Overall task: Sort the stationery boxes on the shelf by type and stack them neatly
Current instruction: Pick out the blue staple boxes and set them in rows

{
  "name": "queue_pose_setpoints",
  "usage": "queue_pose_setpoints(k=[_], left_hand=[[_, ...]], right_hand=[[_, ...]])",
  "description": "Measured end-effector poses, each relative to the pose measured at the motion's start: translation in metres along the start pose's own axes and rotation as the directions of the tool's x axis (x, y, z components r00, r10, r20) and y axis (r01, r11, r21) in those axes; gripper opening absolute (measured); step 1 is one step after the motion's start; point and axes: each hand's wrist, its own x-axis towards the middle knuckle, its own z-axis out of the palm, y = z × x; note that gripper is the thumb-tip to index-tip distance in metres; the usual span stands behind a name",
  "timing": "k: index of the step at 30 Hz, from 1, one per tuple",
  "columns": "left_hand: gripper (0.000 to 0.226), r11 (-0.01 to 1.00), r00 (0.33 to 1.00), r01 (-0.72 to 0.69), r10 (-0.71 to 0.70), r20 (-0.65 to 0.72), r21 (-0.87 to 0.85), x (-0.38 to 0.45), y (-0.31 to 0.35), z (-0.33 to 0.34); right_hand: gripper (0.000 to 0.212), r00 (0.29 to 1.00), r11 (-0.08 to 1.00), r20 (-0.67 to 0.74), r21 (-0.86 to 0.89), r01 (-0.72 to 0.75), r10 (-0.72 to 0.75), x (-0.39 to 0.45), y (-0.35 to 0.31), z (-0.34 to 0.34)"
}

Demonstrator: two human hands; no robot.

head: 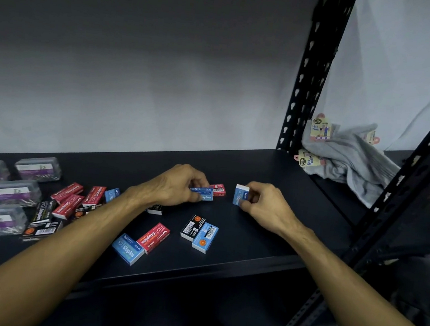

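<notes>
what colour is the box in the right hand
Blue, with a white end; the box shows best in the head view.

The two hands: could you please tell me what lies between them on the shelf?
In the head view, a red staples box lies between the left hand and the right hand, beside the left hand's blue boxes; otherwise bare shelf.

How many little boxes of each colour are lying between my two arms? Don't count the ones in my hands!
Red boxes: 2
Blue boxes: 2
Black boxes: 2, one partly hidden by the left arm
Total: 6
</notes>
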Motion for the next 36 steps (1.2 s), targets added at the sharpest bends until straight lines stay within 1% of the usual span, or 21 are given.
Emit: queue_pose_setpoints(k=[7,15,19,22,29,36], left_hand=[[0.019,1.0,1.0,-0.011,0.011,-0.008,0.0,0.0,0.002,-0.001],[0.02,1.0,1.0,0.004,-0.004,0.02,0.009,-0.001,-0.001,0.002],[0.019,1.0,1.0,0.003,-0.003,0.025,0.021,-0.001,-0.002,0.002],[0.019,1.0,1.0,0.006,-0.006,-0.006,0.004,0.004,0.0,-0.002],[0.021,0.996,0.994,-0.005,-0.004,-0.106,-0.085,0.037,0.022,-0.003],[0.025,0.998,0.991,0.034,-0.04,-0.124,-0.047,0.081,0.04,0.015]], right_hand=[[0.012,0.999,0.999,-0.032,0.046,0.005,-0.004,0.002,0.0,-0.005],[0.017,0.997,0.99,0.03,-0.12,0.07,-0.067,0.003,0.0,-0.002],[0.019,0.994,0.982,0.049,-0.152,0.109,-0.102,0.005,0.0,-0.002],[0.019,0.992,0.979,0.044,-0.162,0.121,-0.115,0.009,0.002,-0.006],[0.025,0.996,0.972,-0.031,-0.222,0.08,-0.089,0.033,0.017,-0.029],[0.03,0.999,0.959,-0.046,-0.285,-0.006,-0.007,0.06,0.04,-0.04]])
